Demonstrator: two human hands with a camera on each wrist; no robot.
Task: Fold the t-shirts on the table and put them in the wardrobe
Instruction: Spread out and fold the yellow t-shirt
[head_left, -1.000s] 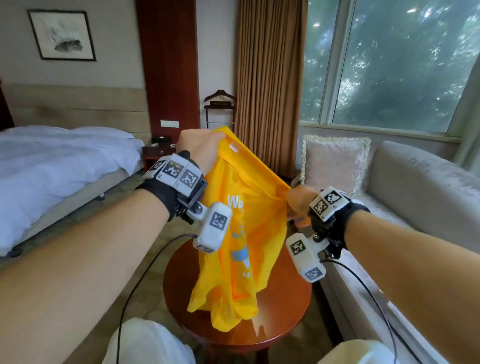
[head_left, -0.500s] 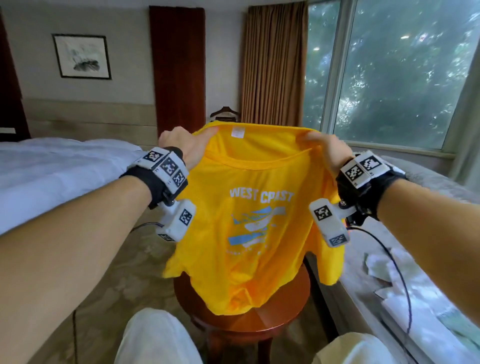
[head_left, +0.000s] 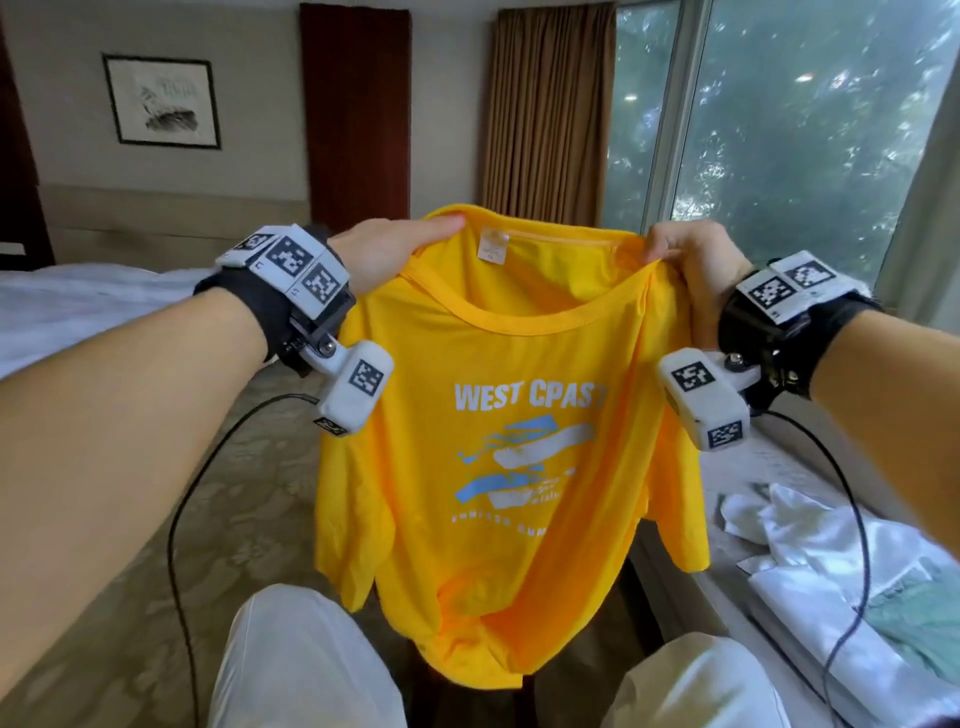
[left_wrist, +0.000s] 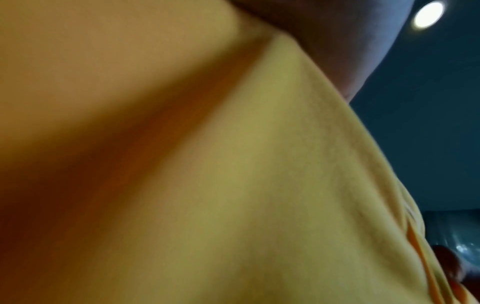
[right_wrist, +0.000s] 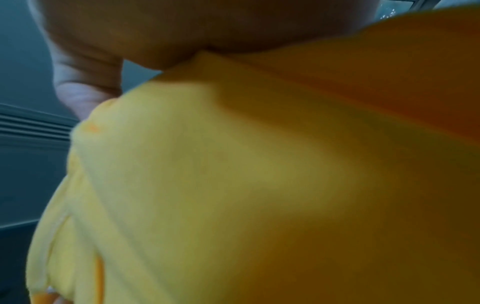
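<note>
Yellow t-shirt (head_left: 498, 426) held up by both shoulders, front print facing the head camera.

Head view: left hand (head_left: 387, 254) and right hand (head_left: 693, 265) each pinch a shoulder; the hem hangs between the knees.
Left wrist view: only blurred yellow cloth and a ceiling light (left_wrist: 428, 14).
Right wrist view: curled fingers (right_wrist: 85, 82) over the fabric.

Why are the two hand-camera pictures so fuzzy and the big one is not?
Both wrist views sit too close to the yellow t-shirt, so its cloth blurs; the left wrist view also catches a glaring ceiling lamp. The head view is sharp, lit by the window.
</note>
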